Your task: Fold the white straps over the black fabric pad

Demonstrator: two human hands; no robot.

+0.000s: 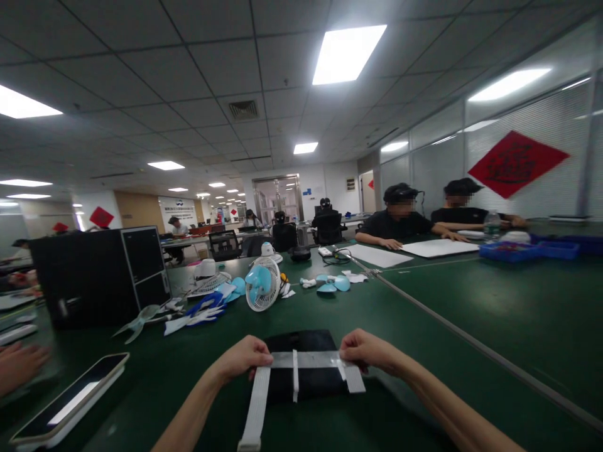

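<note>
Between my two hands a strip of clear tape is stretched flat across a black flat object on the green table. My left hand pinches the tape's left end, right above a long white strap that runs toward me. At the other end, my right hand is closed on the tape, its fingertips partly hidden. A short white strap piece lies just below that hand. A narrow white strip stands upright in the picture, crossing the middle of the tape.
A phone rests on a white box at left, near another person's hand. Farther back are a black computer case, a small fan, gloves and blue fan blades. Two people sit at right behind white boards.
</note>
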